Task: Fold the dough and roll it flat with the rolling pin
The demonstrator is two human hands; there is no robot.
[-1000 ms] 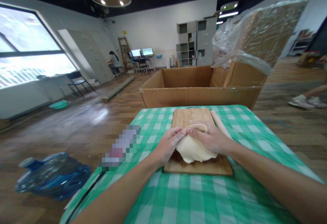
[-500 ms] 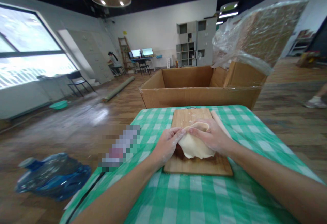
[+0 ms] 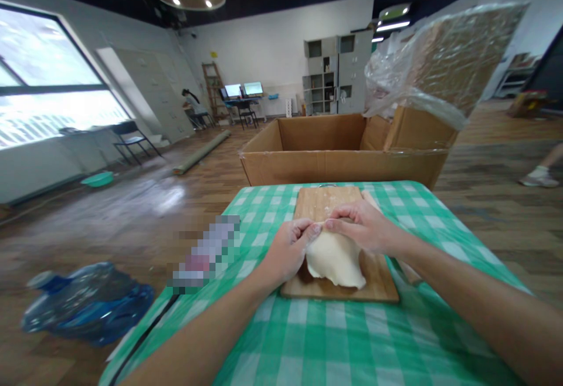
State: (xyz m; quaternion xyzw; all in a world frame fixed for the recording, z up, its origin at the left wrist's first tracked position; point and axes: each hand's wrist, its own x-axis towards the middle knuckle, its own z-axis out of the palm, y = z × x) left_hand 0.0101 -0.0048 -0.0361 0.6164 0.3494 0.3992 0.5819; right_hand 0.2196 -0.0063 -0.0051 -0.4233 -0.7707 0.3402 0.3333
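Note:
A pale sheet of dough (image 3: 335,260) hangs from my fingers over a wooden cutting board (image 3: 328,199), its lower edge uneven. My left hand (image 3: 294,246) pinches the dough's upper left edge between thumb and fingers. Close beside it, my right hand (image 3: 363,227) grips the top edge of the same sheet, thumb and fingertips closed on it. White flour specks lie on the far part of the board. A rolling pin (image 3: 411,273) lies along the board's right side, partly hidden under my right hand and forearm.
A green-and-white checked tablecloth (image 3: 308,345) covers the table. At its left edge lies a pixelated flat object (image 3: 206,254) with a black cable. Beyond the table stands a large open cardboard box (image 3: 343,166). A blue water bottle (image 3: 88,304) lies on the floor at left.
The dough's folded-over top has come down, and the sheet now hangs lower and flatter. My right hand has shifted its fingers to the top edge, near my left hand.

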